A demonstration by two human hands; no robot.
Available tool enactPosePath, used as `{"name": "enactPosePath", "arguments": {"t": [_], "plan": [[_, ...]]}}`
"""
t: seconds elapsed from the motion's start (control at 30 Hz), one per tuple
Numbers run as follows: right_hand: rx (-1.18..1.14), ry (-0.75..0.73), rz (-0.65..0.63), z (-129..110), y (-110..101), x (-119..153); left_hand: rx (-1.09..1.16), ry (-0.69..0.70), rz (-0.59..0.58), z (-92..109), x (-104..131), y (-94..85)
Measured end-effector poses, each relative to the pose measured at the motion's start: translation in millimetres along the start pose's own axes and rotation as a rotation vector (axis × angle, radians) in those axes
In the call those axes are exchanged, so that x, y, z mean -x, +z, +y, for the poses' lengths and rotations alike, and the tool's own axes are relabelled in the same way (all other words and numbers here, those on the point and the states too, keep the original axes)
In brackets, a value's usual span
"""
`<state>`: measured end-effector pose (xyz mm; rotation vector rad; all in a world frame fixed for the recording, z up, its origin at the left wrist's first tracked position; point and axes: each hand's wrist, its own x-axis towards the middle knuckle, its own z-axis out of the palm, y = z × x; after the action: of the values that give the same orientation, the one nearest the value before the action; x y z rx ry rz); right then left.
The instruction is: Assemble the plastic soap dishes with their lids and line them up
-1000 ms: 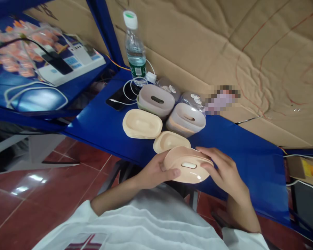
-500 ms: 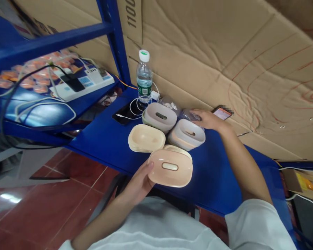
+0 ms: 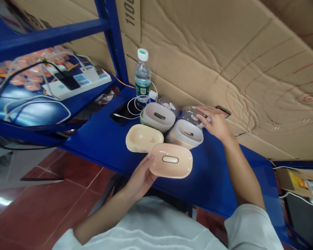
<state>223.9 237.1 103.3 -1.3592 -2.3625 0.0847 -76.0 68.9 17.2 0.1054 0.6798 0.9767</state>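
My left hand (image 3: 143, 173) grips a peach oval dish (image 3: 182, 166) with a slot in its middle, thumb on its left rim. Beyond the hand lie stacked cream dishes (image 3: 143, 136). Two stacks of slotted oval pieces stand farther back: a greyish one (image 3: 167, 116) over green, and a pale one (image 3: 197, 133) with peach below. My right hand (image 3: 216, 121) is over clear plastic-wrapped items (image 3: 191, 114) behind the pale stack, fingers apart; whether the fingertips touch the wrap is hard to tell.
A water bottle (image 3: 142, 78), a white cable (image 3: 130, 106) and a dark phone (image 3: 120, 114) are at the back left. Another phone (image 3: 223, 111) leans by the cardboard wall (image 3: 198, 52). A power strip (image 3: 73, 85) and orange packets (image 3: 33, 71) lie on the left table.
My right hand has lifted and drawn back a little from the wrapped items, its fingers more spread. The peach dish in my left hand is slightly higher and covers the cream piece behind it.
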Motion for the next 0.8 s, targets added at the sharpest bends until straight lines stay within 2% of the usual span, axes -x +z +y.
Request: {"name": "enactPosePath", "arguments": {"t": [0.1, 0.17, 0.27, 0.37, 0.47, 0.6, 0.8], "plan": [[0.014, -0.005, 0.162, -32, -13, 31, -0.001, -0.004, -0.054, -5, -1, 4.5], [-0.012, -0.042, 0.219, -54, -16, 59, -0.012, -0.005, -0.098, -8, -4, 9.0], [-0.088, -0.156, 0.251, -83, -10, 104, -0.045, -0.005, -0.145, -12, -9, 17.1], [-0.133, -0.223, 0.28, -100, 5, 141, -0.088, -0.005, -0.192, -17, -13, 27.0], [-0.128, -0.229, 0.305, -106, 19, 166, -0.124, -0.037, -0.229, -22, -14, 37.5], [-0.07, -0.227, 0.238, -104, 26, 187, -0.164, -0.048, -0.242, -33, -15, 45.2], [0.109, -0.262, 0.228, -103, 28, 212, -0.242, 0.059, -0.218, -54, -13, 36.8]]}}
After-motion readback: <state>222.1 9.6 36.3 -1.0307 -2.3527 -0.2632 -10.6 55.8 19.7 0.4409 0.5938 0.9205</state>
